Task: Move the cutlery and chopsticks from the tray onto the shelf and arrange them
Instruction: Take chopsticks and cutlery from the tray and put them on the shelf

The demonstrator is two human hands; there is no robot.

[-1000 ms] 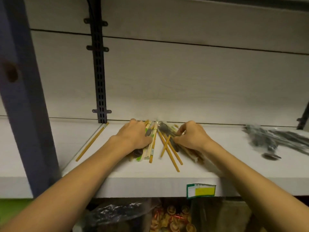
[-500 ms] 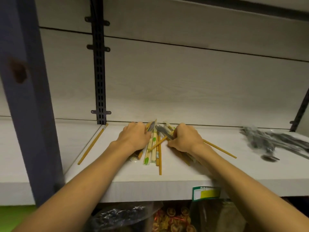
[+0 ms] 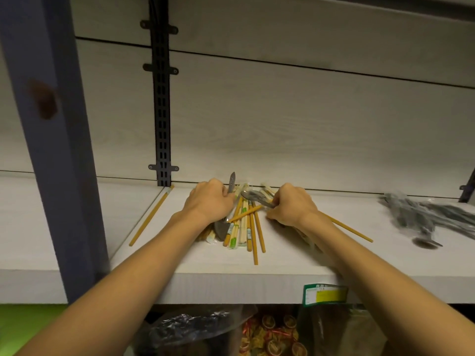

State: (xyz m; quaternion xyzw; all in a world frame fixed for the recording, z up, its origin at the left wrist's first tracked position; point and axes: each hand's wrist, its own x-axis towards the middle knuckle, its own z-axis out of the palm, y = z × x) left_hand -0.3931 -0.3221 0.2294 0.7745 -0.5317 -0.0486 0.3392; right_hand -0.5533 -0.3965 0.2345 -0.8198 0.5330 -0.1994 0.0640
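Hands work a pile on the shelf (image 3: 195,263): left hand (image 3: 209,201) grips a metal utensil (image 3: 232,181) among chopsticks (image 3: 250,228); right hand (image 3: 291,205) holds spoons (image 3: 253,195); one chopstick (image 3: 151,217) lies apart, left.

A green-and-yellow paper price tag (image 3: 325,295) hangs on the front edge of the pale wood-grain shelf (image 3: 231,281), toward its right end; faint dark characters run along the tag's green top strip, too small and blurred to read. Several paper-sleeved wooden chopsticks (image 3: 233,233) lying mid-shelf carry green printed marks near their front ends, likewise illegible. No other text, brand, number or sign can be made out anywhere in the view.
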